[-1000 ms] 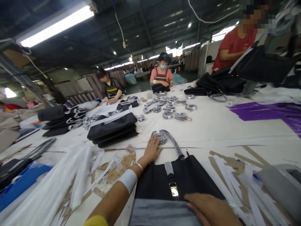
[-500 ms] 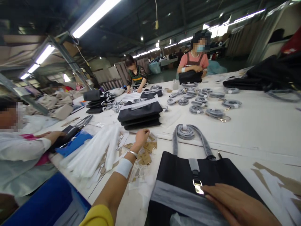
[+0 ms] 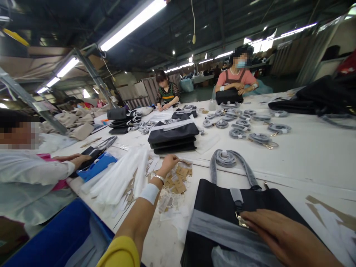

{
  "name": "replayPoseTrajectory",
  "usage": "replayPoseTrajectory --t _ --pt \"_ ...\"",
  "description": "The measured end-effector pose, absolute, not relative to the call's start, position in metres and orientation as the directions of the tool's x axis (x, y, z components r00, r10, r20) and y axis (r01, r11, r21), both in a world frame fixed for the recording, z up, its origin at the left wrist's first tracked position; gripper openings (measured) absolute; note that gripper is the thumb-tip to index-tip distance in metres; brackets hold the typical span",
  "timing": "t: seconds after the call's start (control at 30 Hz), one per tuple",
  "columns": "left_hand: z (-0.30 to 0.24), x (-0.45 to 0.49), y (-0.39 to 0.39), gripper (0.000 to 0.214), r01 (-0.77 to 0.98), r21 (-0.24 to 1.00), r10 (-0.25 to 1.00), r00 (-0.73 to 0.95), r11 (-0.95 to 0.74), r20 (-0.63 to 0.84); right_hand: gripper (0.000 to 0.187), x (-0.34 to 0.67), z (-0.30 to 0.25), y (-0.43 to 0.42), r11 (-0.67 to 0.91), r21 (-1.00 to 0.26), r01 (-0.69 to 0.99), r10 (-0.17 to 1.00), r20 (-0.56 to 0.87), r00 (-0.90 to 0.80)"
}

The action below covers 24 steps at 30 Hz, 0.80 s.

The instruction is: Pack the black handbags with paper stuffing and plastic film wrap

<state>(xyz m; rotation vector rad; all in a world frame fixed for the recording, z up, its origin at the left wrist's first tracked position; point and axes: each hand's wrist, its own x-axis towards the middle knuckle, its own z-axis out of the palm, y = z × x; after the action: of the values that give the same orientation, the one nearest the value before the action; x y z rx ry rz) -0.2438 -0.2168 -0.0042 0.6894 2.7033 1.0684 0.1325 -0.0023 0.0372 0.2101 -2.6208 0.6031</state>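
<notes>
A black handbag (image 3: 222,207) with a grey band, a gold clasp and a grey strap lies flat on the white table in front of me. My right hand (image 3: 286,239) rests flat on it, fingers stretched toward the clasp (image 3: 241,221). My left hand (image 3: 167,163) reaches out to the left over a scatter of small brown paper tags (image 3: 178,178), its fingers curled and pinched on something I cannot make out. A white band and a bracelet sit on that wrist.
A stack of black bags (image 3: 172,137) stands beyond the tags. Coiled grey straps (image 3: 241,129) lie farther back. White plastic sleeves (image 3: 122,178) and a blue tray (image 3: 97,167) are at the left, beside a seated person's hand (image 3: 79,160). Other people work at the far edge.
My left hand left the coiled grey strap and swung left to the brown tags, closing its fingers there. My view turned left. My right hand stayed on the bag.
</notes>
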Motion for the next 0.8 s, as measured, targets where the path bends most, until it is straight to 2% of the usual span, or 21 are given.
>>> replayPoseTrajectory --t 0.17,0.33,0.4,0.5,0.57,0.7,0.8 --pt "0.046 -0.231 -0.223 0.031 0.343 0.878 0.567 -0.817 0.335 0.103 0.026 0.098 0.068 -0.007 0.826 -0.524 -0.205 0.020 0.391 -0.920" --pt "0.094 -0.203 -0.220 0.041 0.306 0.944 0.600 -0.781 0.125 0.173 0.030 0.030 0.095 -0.025 0.702 -0.680 -0.210 0.080 0.369 -0.926" --pt "0.110 -0.185 -0.219 0.042 0.302 0.949 0.625 -0.759 0.084 0.186 0.042 0.000 0.095 -0.033 0.623 -0.741 -0.250 0.110 0.400 -0.910" --pt "0.128 -0.153 -0.220 0.039 0.299 0.954 0.682 -0.705 0.034 0.197 0.073 -0.033 0.086 -0.045 0.449 -0.831 -0.328 0.107 0.415 -0.904" --pt "0.135 -0.132 -0.222 0.035 0.297 0.955 0.712 -0.673 0.009 0.203 0.080 -0.042 0.078 -0.052 0.306 -0.886 -0.348 0.088 0.390 -0.917" --pt "0.131 -0.107 -0.226 0.030 0.340 0.939 0.679 -0.700 0.047 0.220 0.055 -0.033 0.062 -0.061 0.079 -0.942 -0.325 0.033 0.328 -0.944" --pt "0.121 -0.104 -0.226 0.025 0.365 0.928 0.598 -0.761 0.076 0.250 0.046 -0.021 0.048 -0.061 -0.019 -0.952 -0.306 0.115 0.301 -0.947"
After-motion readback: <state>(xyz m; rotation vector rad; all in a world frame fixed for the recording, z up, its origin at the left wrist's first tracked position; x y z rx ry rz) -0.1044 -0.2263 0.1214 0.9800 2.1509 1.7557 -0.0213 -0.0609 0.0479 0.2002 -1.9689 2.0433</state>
